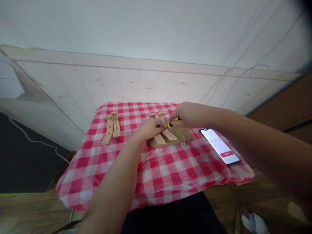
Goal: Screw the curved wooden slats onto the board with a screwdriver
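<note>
So the whole thing centres on a brown wooden board (184, 134) lying flat on the bench, which is hidden under a red-and-white checked cloth (170, 169).

Two pale wooden slats (168, 134) lie side by side across the board's left part. Their near ends rest on the board and their far ends poke out past its back edge.

The right hand (188, 114) hovers over the back edge of the board, fingers closed round a small yellow-and-black screwdriver (172, 122). The tool points down and left toward the slats, right where they cross the board's back-left corner.

The left hand (149, 128) sits at the board's left edge, fingers curled down onto the slats and nearly touching the screwdriver tip. Honestly I can't tell whether it's pinching something tiny there or just pressing the wood down, it's too small to make out. The two hands are close together, almost touching.

Other stuff: a pair of spare wooden pieces (112, 128) of the same shape lies well to the left of the board, flat on the cloth and touching each other. A phone (220, 146) with its screen lit lies just to the right of the board, angled toward the near right corner of the cloth. Beyond the board there's a pale tiled floor (136, 81).
</note>
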`<state>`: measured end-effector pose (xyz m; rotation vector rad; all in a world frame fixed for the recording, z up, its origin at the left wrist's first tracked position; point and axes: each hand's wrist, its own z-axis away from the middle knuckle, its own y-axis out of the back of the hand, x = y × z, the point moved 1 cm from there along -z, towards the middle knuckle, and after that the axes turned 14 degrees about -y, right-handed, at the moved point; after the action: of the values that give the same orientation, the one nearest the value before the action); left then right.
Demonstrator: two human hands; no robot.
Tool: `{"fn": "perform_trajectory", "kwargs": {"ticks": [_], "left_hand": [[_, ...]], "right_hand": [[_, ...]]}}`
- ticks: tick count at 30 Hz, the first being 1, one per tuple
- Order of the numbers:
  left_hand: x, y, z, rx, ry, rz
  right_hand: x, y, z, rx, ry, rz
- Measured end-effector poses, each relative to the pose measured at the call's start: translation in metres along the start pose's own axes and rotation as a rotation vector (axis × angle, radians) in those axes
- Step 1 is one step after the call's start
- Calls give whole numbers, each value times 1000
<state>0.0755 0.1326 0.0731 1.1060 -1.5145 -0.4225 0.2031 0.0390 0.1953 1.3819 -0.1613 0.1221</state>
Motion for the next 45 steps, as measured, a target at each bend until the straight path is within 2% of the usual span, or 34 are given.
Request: {"fn": "perform_trajectory", "kwargs": {"ticks": [10,15,21,26,30,32,34,37,38,40,43,45], "left_hand": [[-1,-1,-1,10,-6,0],[1,0,1,0,-11,-8],[-3,-3,0,40,-24,-86],[-6,-4,-2,11,-85,-176],[-7,-3,-3,-28,-102,-149],[-8,-3,-3,-37,-96,-136],[-9,-3,-3,-30,-84,-142],[-11,-4,-3,-21,-79,-132],[-11,-4,-3,-22,-86,-126],[-10,-4,-3,-29,-102,-124],[-10,-4,-4,-35,-95,-137],[-12,-5,-5,-19,-83,-135]], "right_hand": [[-1,4,-16,-21,8,-14],[-14,10,-29,-54,-34,43],[-28,15,-20,65,-179,54],[-23,23,-3,81,-86,132],[-24,22,-5,183,-275,210],[-27,21,-7,217,-306,190],[-29,22,-6,196,-217,140],[-29,26,-3,115,-4,97],[-28,26,-3,84,6,110],[-26,25,-7,85,-103,159],[-24,21,-16,205,-318,163],[-23,19,-19,229,-305,116]]}}
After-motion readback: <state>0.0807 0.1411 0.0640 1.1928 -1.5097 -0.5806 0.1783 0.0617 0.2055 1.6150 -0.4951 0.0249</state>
